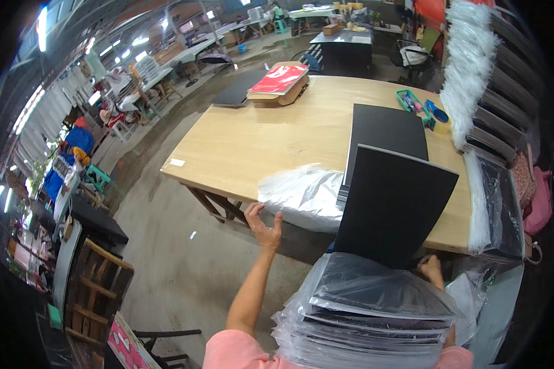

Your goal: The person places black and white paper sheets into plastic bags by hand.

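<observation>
A large black board [394, 209] with a pale edge stands tilted at the near side of the table, in front of me. Beside its lower right corner is my right hand [431, 269], fingers curled closed; what they hold, if anything, is hidden. My left hand [264, 227] is raised at the table's near edge, fingers curved and apart, holding nothing. Just beyond it lies a crumpled clear plastic bag [305, 194]. More black boards [388, 132] lie stacked on the table behind the tilted one. Close to my body is a pile of plastic-wrapped black boards [375, 289].
The wooden table [228, 141] holds a red-and-white packet [280, 80] on brown cardboard, a green tray [412, 104] of small items and a tape roll [440, 120]. Plastic-wrapped stacks [468, 67] rise on the right. A wooden rack [95, 301] stands left.
</observation>
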{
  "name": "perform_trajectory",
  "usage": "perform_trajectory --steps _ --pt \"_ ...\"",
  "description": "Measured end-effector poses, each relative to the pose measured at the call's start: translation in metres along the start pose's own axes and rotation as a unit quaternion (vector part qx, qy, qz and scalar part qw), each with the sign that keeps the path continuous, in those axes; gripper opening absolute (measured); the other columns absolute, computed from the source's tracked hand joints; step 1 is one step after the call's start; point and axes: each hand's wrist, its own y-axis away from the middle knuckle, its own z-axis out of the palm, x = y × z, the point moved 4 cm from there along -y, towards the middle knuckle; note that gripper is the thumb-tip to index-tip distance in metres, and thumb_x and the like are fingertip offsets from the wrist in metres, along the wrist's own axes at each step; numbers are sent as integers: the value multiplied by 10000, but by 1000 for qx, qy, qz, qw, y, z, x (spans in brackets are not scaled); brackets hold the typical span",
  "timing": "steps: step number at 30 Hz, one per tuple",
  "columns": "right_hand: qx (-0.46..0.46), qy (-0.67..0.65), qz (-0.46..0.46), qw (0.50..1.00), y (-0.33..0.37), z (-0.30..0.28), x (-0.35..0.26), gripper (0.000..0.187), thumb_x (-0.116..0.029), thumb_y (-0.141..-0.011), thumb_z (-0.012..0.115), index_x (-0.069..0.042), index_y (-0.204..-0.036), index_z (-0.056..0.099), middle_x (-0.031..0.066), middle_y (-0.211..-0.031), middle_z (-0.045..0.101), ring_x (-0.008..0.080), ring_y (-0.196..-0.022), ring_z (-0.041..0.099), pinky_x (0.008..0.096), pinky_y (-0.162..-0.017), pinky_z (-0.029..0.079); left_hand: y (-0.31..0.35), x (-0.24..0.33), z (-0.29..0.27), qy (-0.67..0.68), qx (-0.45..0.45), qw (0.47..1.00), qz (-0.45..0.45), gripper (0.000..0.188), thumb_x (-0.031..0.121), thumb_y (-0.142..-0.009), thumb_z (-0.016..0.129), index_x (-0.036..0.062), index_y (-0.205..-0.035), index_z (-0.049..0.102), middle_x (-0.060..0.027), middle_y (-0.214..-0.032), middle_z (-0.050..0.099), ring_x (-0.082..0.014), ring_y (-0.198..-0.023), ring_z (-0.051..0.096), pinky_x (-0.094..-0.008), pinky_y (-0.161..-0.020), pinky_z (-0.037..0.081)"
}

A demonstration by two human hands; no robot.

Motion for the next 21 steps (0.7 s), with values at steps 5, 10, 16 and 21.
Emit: perform_trajectory --steps 5,10,16,21 --pt "-199 276 -270 901 62 -110 -217 321 -324 -730 736 -22 -774 638 160 -760 666 312 -746 651 396 -685 506 -70 -41 2 -148 -170 967 121 257 38 -782 624 10 -1033 573 -155 -957 606 -267 -860 603 -338 -762 473" --pt "-260 171 -469 826 119 -124 -398 337 -317 -774 692 -26 -918 599 176 -769 647 363 -753 626 422 -694 485 -109 -56 31 -122 -230 966 -15 142 -19 -785 615 -29 -917 667 -137 -813 685 -287 -722 664 -360 -687 521" --pt "-106 -45 -617 779 40 -7 -535 282 -156 -725 686 10 -943 620 202 -886 651 337 -853 635 391 -753 493 -138 -8 35 255 -218 917 -218 97 10 -865 591 -52 -923 638 -102 -809 665 -133 -714 643 -255 -655 547" --pt "-156 -74 -509 843 9 52 -573 155 -153 -716 701 -47 -824 670 149 -828 672 294 -800 651 377 -718 504 -139 -4 36 239 -155 941 -183 93 67 -868 621 -25 -856 628 -46 -706 613 -85 -615 569 -192 -539 464"
